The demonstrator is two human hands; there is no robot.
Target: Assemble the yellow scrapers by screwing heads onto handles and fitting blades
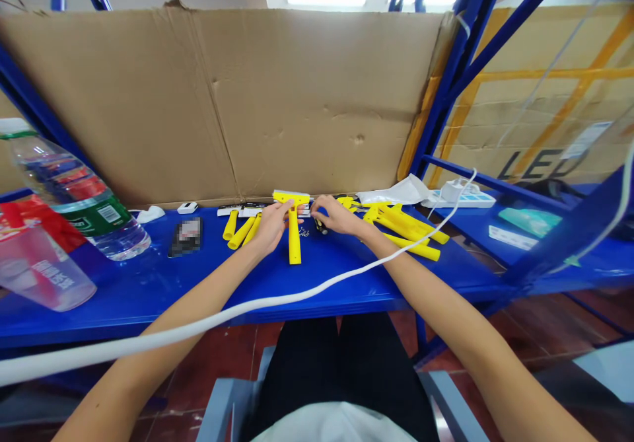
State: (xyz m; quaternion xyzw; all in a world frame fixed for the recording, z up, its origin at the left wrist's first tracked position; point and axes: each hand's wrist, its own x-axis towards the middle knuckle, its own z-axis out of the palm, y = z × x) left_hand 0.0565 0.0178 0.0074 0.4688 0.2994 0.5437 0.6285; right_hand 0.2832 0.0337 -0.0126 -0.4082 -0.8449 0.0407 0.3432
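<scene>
A yellow scraper [294,237] with a wide head and a straight handle is in my left hand [272,224], which grips it just below the head. The handle points down toward me. Close by on the right, my right hand [337,216] has its fingers curled together near the end of the scraper head. A dark tool [321,227] shows just under those fingers; whether they hold it, I cannot tell. Small metal pieces [303,232] lie on the blue table behind the scraper handle. Several yellow handles [241,232] lie left of my left hand. More yellow scraper parts [401,224] are piled right of my right hand.
A white cable [317,291] crosses in front of both forearms. A large bottle [94,197], a plastic cup [54,273] and a dark phone-like object [186,237] stand or lie at left. Cardboard [317,98] walls the back. A power strip [460,195] sits at right.
</scene>
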